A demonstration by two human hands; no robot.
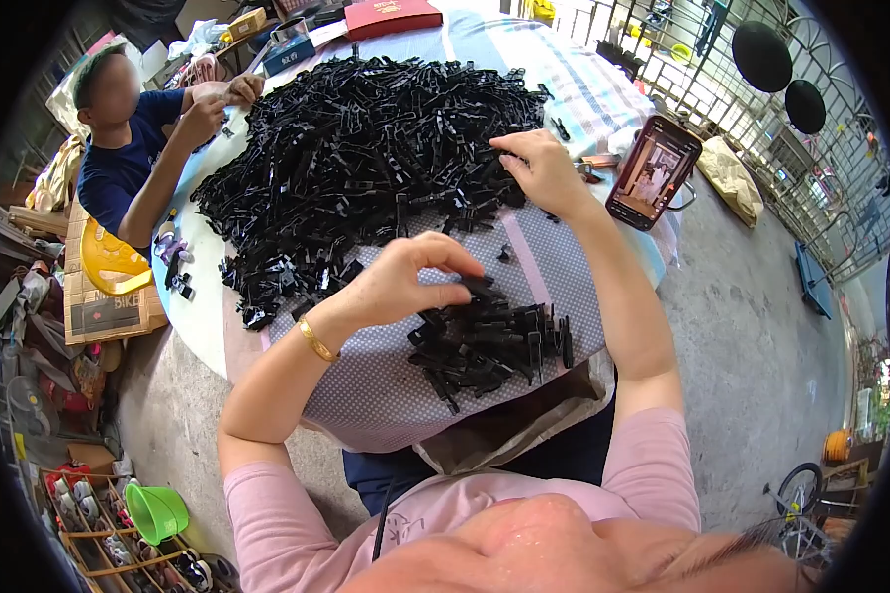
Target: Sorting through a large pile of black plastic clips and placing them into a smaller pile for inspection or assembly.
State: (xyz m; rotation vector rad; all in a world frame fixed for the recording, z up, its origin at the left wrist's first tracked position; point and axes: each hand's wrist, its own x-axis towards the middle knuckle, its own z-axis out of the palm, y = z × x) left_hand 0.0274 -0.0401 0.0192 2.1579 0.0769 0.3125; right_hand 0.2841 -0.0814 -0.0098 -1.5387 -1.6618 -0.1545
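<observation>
A large heap of black plastic clip-like pieces (366, 148) covers much of the round table. Closer to me lies a smaller pile of the same pieces (494, 351). Just above this pile, my left hand (410, 277) pinches a black clip (478, 288) between thumb and fingers. My right hand (549, 176) is at the right edge of the large heap, its fingers bent toward the pieces. Whatever sits between those fingertips is too small to make out. One loose black piece (505, 254) rests on the cloth between the two piles.
A phone (655, 173) stands propped at the table's right edge. Across to the left, a person (124, 158) holds both hands up beside the heap. A red box (394, 17) lies at the back. A yellow chair (114, 259) and a green bucket (156, 512) are at left.
</observation>
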